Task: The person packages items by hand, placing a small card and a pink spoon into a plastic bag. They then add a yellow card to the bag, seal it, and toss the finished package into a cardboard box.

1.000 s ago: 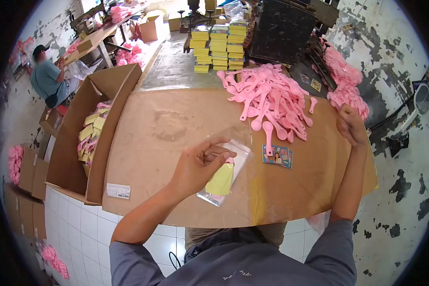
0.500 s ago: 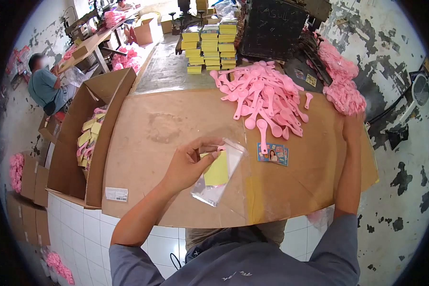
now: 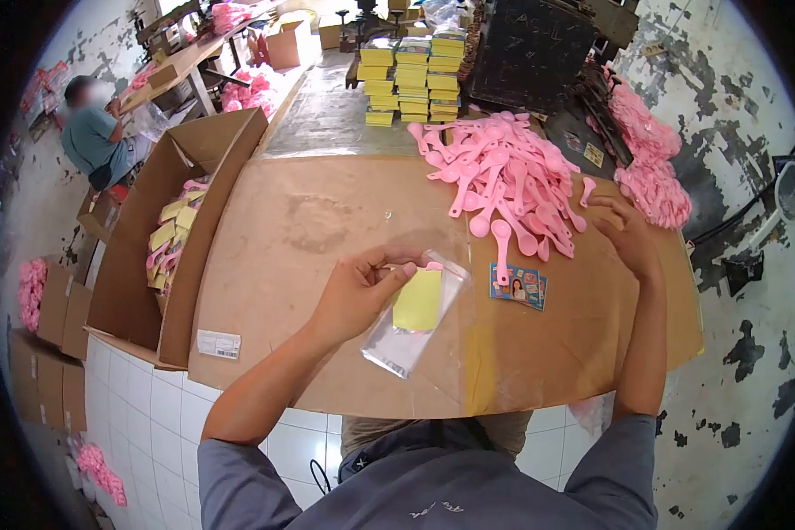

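Observation:
My left hand (image 3: 367, 287) pinches the top of a clear plastic bag (image 3: 387, 355) above the cardboard-covered table. A yellow card (image 3: 417, 300) shows in or against the bag, with a bit of pink at its upper edge. On the right, my right hand (image 3: 629, 237) has its fingers apart and nothing visible in them. Close to those fingertips lies a single pink measuring spoon (image 3: 586, 191), beside a large heap of pink measuring spoons (image 3: 503, 177). One spoon of the heap rests partly over some printed cards (image 3: 528, 290) with a portrait on them.
At the left stands an open cardboard box (image 3: 205, 230) with packed pink and yellow pieces inside. Stacks of yellow-edged cards (image 3: 412, 81) rise at the back, left of a dark machine (image 3: 532, 57). Pink bundles (image 3: 654, 181) pile up at the right. A person (image 3: 95, 137) sits far left.
My right hand has come away from the pink bundles, moving left toward the lone spoon. The left hand keeps its hold on the bag. The whole view has shifted slightly.

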`<action>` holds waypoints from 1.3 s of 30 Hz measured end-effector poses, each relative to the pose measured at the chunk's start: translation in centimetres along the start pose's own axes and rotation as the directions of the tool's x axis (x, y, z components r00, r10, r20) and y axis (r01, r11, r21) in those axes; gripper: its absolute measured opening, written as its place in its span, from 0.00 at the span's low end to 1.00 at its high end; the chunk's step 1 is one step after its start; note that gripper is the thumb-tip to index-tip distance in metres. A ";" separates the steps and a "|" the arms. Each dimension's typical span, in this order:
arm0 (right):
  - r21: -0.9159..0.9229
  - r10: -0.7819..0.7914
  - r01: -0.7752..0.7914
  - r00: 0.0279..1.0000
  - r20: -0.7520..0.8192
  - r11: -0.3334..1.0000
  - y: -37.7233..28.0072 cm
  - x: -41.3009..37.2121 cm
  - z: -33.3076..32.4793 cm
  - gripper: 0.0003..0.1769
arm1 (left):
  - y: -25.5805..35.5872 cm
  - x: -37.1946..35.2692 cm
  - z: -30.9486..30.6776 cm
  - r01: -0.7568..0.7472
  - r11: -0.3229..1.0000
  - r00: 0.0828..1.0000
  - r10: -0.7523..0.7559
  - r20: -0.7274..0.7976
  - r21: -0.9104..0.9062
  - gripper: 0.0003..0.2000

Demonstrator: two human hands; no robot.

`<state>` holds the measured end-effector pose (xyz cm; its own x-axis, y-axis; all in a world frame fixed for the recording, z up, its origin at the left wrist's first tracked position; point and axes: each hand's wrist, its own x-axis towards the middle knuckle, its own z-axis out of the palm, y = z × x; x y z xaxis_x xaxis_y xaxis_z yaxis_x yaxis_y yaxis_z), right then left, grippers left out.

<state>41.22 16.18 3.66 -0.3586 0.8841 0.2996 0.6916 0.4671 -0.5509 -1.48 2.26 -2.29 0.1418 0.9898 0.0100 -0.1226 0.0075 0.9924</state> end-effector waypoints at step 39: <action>0.822 -0.246 -0.049 0.943 0.226 0.567 -10.0 -0.4 17.0 0.09 | -1.5 0.5 -1.6 -0.163 0.976 0.986 0.165 0.002 0.144 0.11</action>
<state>23.84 11.32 -4.20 -0.6496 0.7209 0.2415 -0.1054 0.2292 -0.9676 -2.80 2.94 -3.94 0.1211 0.9774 0.1735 -0.0009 -0.1747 0.9846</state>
